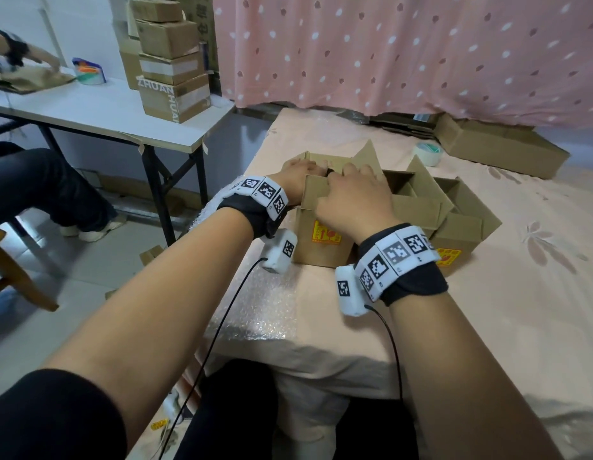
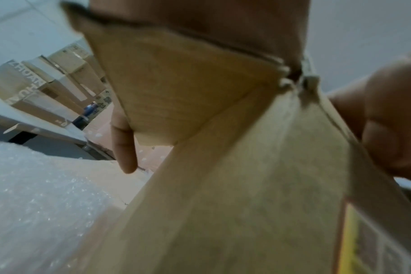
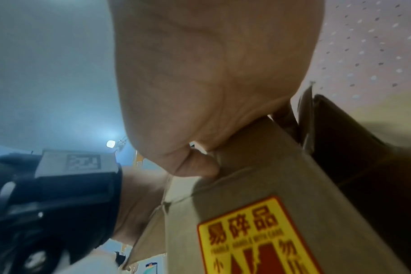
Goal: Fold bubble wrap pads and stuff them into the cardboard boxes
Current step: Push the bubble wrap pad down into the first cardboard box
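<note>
left hand (image 1: 296, 180): fingers reach down into the open brown cardboard box with a yellow-red sticker (image 1: 321, 237), grip hidden, cannot tell | right hand (image 1: 353, 197): curled over the box's near flap, thumb pressing its front | box: near-left of the pink-clothed table (image 1: 487, 293) | clear bubble wrap sheet (image 1: 265, 303): flat at near-left table edge

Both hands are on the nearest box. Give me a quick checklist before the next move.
1. Nearest box upright on the bed: ok.
2. Left hand on its left flap: ok.
3. Right hand on the near flap: ok; grip unclear.
4. Pad already inside this box: cannot tell, hands hide the opening.
5. Bubble wrap within reach at the bed's near edge: ok.
6. Next two boxes open: ok.
</note>
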The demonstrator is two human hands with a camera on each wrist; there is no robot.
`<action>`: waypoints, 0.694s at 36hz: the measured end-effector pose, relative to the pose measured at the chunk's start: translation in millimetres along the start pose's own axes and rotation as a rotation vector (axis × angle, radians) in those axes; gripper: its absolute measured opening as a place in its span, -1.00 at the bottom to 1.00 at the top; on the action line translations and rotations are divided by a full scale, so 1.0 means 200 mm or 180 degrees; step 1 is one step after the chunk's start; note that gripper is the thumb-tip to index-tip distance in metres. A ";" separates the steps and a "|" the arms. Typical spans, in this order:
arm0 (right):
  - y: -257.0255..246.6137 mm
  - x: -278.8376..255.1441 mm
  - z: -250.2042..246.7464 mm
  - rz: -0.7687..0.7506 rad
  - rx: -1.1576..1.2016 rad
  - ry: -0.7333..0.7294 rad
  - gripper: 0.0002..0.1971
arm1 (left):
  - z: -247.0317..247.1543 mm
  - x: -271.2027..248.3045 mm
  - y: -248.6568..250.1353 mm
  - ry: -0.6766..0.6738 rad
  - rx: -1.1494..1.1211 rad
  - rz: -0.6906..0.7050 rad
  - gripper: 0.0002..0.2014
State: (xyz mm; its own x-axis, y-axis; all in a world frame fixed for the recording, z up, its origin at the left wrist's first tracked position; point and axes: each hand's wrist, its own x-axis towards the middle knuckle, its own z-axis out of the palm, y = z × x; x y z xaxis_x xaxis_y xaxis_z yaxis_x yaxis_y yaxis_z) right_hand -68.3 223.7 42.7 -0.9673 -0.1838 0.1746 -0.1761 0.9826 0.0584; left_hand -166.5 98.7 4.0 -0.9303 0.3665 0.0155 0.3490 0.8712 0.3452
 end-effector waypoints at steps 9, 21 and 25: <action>-0.01 0.00 0.06 0.0080 0.0030 0.0249 -0.51 | 0.01 0.02 -0.03 -0.0041 -0.2662 -0.0744 -0.09; -0.01 0.02 0.14 0.0105 -0.0030 -0.0033 -0.59 | -0.01 0.00 0.05 0.0183 -0.0942 -0.0610 -0.75; -0.02 0.01 0.12 0.0183 -0.0143 0.0076 -0.52 | 0.01 0.02 0.06 0.0238 -0.0295 -0.0415 -0.65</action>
State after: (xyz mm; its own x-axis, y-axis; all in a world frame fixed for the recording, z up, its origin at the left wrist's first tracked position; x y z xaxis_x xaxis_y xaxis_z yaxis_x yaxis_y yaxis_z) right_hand -73.1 220.9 19.1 -0.9709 -0.1281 0.2022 -0.1115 0.9895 0.0915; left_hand -165.0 111.0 6.1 -0.9740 0.2241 0.0336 0.2162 0.8746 0.4339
